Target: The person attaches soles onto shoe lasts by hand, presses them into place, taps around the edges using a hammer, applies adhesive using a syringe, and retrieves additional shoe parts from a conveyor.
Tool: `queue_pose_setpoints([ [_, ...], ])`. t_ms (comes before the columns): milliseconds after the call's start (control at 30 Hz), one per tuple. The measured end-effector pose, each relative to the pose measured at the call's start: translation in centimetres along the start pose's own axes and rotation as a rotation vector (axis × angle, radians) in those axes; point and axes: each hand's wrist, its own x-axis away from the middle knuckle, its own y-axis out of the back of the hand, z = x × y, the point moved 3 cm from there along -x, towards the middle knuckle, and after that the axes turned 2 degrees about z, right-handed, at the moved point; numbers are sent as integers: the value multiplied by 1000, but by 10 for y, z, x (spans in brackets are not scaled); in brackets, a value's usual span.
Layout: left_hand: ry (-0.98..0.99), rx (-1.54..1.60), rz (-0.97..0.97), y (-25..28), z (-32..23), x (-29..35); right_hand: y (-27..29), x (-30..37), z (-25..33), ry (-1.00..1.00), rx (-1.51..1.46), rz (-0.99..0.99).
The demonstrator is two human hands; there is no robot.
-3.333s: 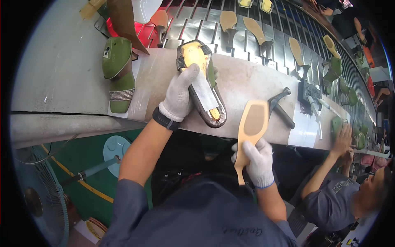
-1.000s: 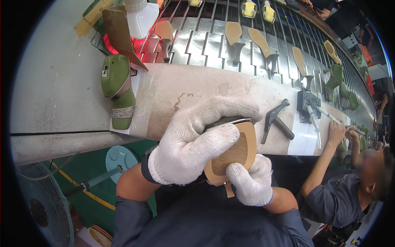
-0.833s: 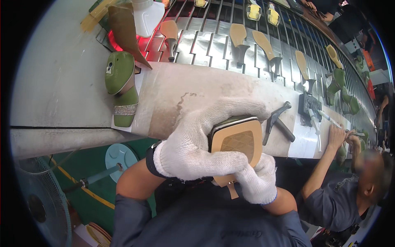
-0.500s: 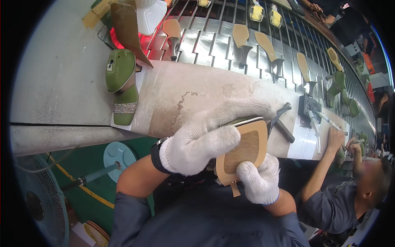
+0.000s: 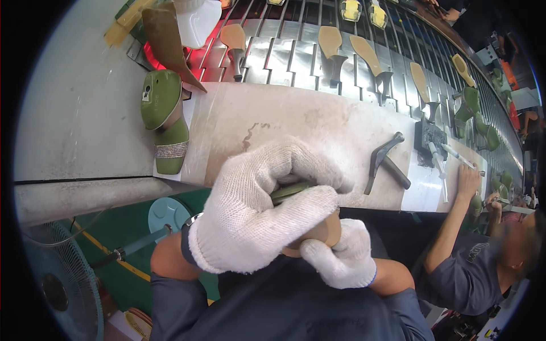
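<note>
My left hand [image 5: 244, 210], in a white knit glove, curls over a small shoe part [image 5: 323, 230] with a tan sole side and a green edge, its thumb across the near side. My right hand [image 5: 344, 258], also gloved, grips the part's lower end, fingers closed. Both gloves hide most of the piece. A black hammer [image 5: 382, 156] lies on the bench to the right of the hands. At the bench's left stands a green high-heeled shoe [image 5: 165, 108] with a glittery band.
Beyond the bench [image 5: 318, 113], a slatted metal conveyor [image 5: 296, 54] carries several tan soles with dark heels. A black holder [image 5: 430, 139] with white tubes sits at the right, near a co-worker's arm [image 5: 455, 210]. A fan [image 5: 62, 284] and a teal stool [image 5: 169, 216] stand lower left.
The shoe part has turned and come lower between my hands, so its tan face is now mostly covered. My left hand has drawn back from beside the hammer, leaving it in full view.
</note>
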Motion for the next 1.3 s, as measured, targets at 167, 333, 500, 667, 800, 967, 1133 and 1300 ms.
queue_pose_setpoints([
  [167, 7, -190, 5, 12, -3, -32, 17, -13, 13, -55, 57, 43],
  [333, -245, 400, 125, 17, 41, -70, 40, -29, 9, -210, -415, -38],
  [500, -288, 316, 83, 19, 51, -84, 50, -39, 9, -159, -395, -143],
  [667, -331, 310, 87, 17, 56, -92, 62, -44, 7, -90, -286, -184],
  [800, -392, 242, 141, 23, 63, -94, 63, -46, 6, -114, -285, -181],
  [967, -485, 41, 163, 31, 67, -86, 62, -48, 8, -64, -260, -235],
  [1133, -280, 321, 57, 23, 56, -60, 56, -41, 21, -165, -100, -126],
  [1300, -332, 270, -232, 35, 53, -28, 35, -39, -1, 78, 135, -4],
])
